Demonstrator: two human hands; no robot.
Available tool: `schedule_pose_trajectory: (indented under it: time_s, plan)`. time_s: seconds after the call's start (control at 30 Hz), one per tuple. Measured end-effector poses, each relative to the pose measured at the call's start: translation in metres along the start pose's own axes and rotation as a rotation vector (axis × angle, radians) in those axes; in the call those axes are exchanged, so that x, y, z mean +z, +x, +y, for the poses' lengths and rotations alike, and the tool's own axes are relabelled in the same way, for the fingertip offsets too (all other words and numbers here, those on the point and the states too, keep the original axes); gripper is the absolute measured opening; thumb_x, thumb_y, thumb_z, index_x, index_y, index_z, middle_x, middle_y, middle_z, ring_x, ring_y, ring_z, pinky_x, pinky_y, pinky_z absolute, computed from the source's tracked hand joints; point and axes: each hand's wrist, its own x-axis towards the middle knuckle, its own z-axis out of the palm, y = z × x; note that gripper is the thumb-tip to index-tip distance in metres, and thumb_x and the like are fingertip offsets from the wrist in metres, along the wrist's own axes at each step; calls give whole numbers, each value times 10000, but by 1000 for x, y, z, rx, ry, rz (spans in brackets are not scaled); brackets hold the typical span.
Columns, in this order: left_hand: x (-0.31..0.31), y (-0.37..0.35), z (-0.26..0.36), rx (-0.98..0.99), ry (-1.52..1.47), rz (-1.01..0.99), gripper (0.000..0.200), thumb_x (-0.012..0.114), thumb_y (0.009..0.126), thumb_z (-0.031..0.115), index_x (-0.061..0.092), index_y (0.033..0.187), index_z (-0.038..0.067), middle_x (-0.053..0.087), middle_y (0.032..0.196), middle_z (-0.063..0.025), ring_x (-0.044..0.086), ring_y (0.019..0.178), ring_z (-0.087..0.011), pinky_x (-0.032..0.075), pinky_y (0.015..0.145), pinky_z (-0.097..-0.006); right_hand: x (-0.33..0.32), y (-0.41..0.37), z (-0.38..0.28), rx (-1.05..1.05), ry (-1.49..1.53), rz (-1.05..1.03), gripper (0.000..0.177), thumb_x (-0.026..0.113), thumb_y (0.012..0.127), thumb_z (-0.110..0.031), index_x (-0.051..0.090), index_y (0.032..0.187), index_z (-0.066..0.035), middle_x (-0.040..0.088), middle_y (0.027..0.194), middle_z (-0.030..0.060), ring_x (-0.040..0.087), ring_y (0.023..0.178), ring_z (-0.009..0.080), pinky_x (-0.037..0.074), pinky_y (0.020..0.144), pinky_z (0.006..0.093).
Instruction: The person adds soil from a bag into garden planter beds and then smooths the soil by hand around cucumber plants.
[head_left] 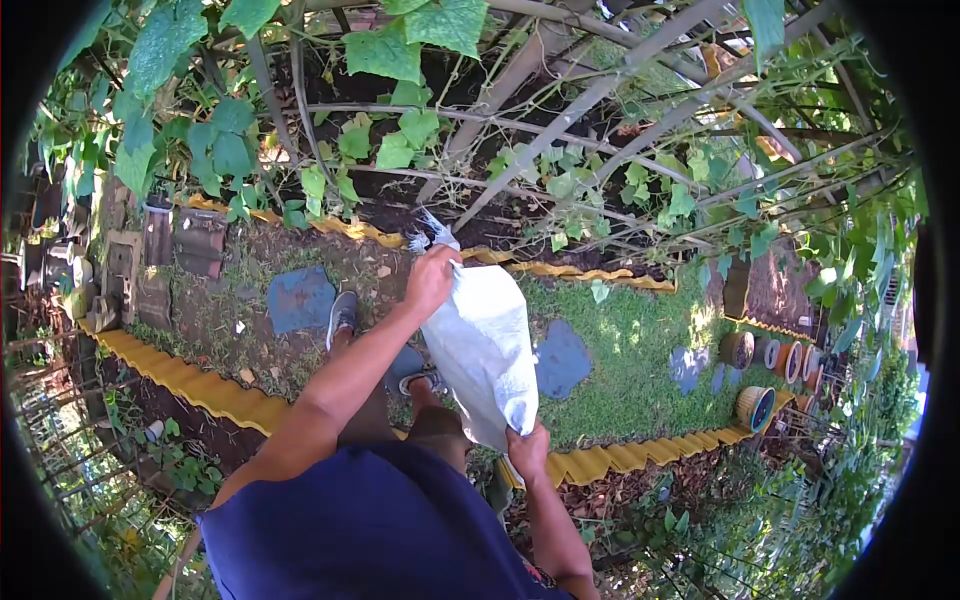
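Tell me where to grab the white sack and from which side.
Take the white sack at its gathered neck, just below the frayed end, where the left hand closes on it; come from the left. There the limp cloth bunches narrow enough for a grip; its middle hangs broad and slack. The right hand pinches the bottom corner.

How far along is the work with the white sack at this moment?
Done: the white sack is off the ground, its neck bunched. In hand: left hand grips the neck, right hand holds the bottom corner. Left: no contents show on the grass, so emptying probably remains.
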Motion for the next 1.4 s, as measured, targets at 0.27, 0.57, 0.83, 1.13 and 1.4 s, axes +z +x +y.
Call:
schedule_pose_trajectory:
  time_s: [0.27, 0.57, 0.83, 1.13, 1.4]
  plan:
    - [61, 0, 62, 25, -137, -76, 248, 518, 788, -99, 674, 925, 37, 680, 985, -164, 671, 883, -373, 529, 806, -461, -109, -4, -30, 62, -127, -99, 235, 703, 782, -43, 692, 997, 52, 731, 884, 225, 741, 873, 305, 550, 751, 395]
    - [86, 42, 84, 1, -224, -68, 215, 528, 807, -71, 671, 914, 48, 660, 968, -139, 660, 893, -364, 534, 797, -463, -159, 53, -122, -42, -177, -5, 227, 622, 788, 53, 677, 1008, 61, 745, 894, 143, 700, 856, 170, 537, 771, 335]
    - [101, 98, 39, 45, -244, -56, 191, 545, 788, -57, 620, 921, 57, 616, 954, -135, 637, 905, -371, 518, 775, -473, -150, 125, -188, -238, -260, 76, 182, 596, 827, 43, 679, 984, 84, 715, 806, 95, 643, 778, 118, 517, 688, 302]
    - [124, 126, 12, -18, -224, -15, 184, 550, 782, -24, 614, 933, 59, 617, 978, -136, 637, 928, -375, 518, 787, -475, -135, 145, -217, -499, -174, 214, 142, 571, 817, 41, 671, 916, 49, 678, 777, 35, 580, 727, 92, 478, 649, 296]
    - [121, 102, 23, -17, -227, -141, 218, 524, 763, -73, 624, 914, 47, 642, 978, -139, 642, 941, -362, 514, 827, -463, -156, 161, -154, -296, -355, 131, 84, 608, 793, 58, 667, 854, 57, 707, 756, 104, 649, 717, 135, 514, 663, 332]
